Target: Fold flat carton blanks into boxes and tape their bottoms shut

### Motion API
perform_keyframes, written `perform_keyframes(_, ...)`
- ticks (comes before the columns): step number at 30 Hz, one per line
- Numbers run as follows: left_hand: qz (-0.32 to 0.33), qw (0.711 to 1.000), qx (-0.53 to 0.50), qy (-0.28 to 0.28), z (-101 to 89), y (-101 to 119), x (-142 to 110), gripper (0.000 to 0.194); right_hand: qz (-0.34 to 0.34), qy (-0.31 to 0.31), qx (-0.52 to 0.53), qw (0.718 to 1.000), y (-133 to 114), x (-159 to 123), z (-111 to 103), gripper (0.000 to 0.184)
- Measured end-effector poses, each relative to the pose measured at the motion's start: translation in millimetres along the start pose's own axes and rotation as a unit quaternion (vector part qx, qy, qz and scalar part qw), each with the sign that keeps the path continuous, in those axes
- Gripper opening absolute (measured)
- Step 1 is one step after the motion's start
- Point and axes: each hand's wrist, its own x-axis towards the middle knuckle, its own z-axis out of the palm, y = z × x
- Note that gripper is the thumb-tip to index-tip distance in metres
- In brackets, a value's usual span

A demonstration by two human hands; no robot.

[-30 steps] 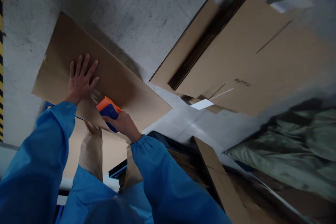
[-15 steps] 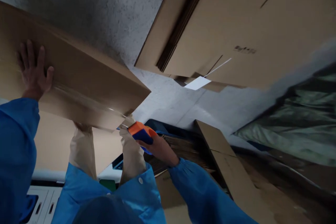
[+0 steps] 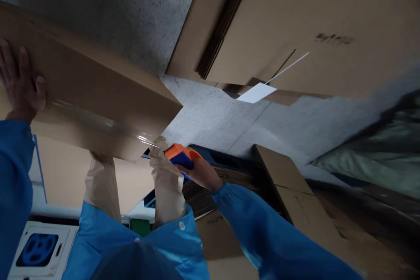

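Observation:
A long cardboard box [image 3: 108, 81] lies across the left side of the view. My left hand [image 3: 21, 83] rests flat on its top, fingers spread. Clear packing tape [image 3: 98, 119] runs along the box top towards its near right end. From there a strip stretches to an orange and blue tape dispenser [image 3: 179, 155], just beyond the box end. My right hand [image 3: 204, 175] is wrapped around the dispenser's handle; the handle itself is mostly hidden by the fingers.
Flattened cartons [image 3: 278, 22] are stacked at the upper right, with a white paper slip [image 3: 257, 92] at their edge. More folded cardboard [image 3: 292, 188] stands beyond my right arm. A greenish cover [image 3: 380, 153] is at far right, and a white case [image 3: 42, 249] at lower left.
My left hand has shifted left along the box. My right hand has carried the dispenser slightly away from the box end, with tape stretched between. The view has turned a little.

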Motion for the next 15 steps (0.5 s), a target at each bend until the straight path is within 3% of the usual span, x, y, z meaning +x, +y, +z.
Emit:
perform_keyframes(3, -0.032, 0.999, -0.021, -0.004, -1.4, 4.4, 3.0, 0.098, 0.007, 0.011, -0.01, 1.0, -10.2, 23.4, -0.1, 0.045)
perform_keyframes(6, -0.076, 0.996, 0.014, -0.054, -4.4, -0.4, 7.9, 0.104, 0.025, 0.015, -0.023, 0.999, -22.9, 36.7, 0.5, 0.049)
perform_keyframes(8, -0.039, 0.997, 0.041, -0.044, -6.3, -6.6, 8.5, 0.102, 0.038, 0.019, -0.033, 0.999, -35.2, 43.4, 1.0, 0.051)
perform_keyframes(10, 0.034, 0.999, 0.038, 0.011, -7.2, -3.4, 3.7, 0.095, 0.043, 0.022, -0.037, 0.998, -49.1, 49.4, 1.9, 0.051)
perform_keyframes(12, 0.028, 0.997, 0.002, 0.069, -4.5, 21.7, -8.6, 0.086, 0.041, 0.023, -0.028, 0.999, -61.1, 53.4, 4.4, 0.049)
perform_keyframes(15, -0.115, 0.986, -0.074, 0.098, 12.2, 105.9, -38.9, 0.08, 0.054, 0.032, 0.0, 0.998, -71.4, 51.7, 12.1, 0.047)
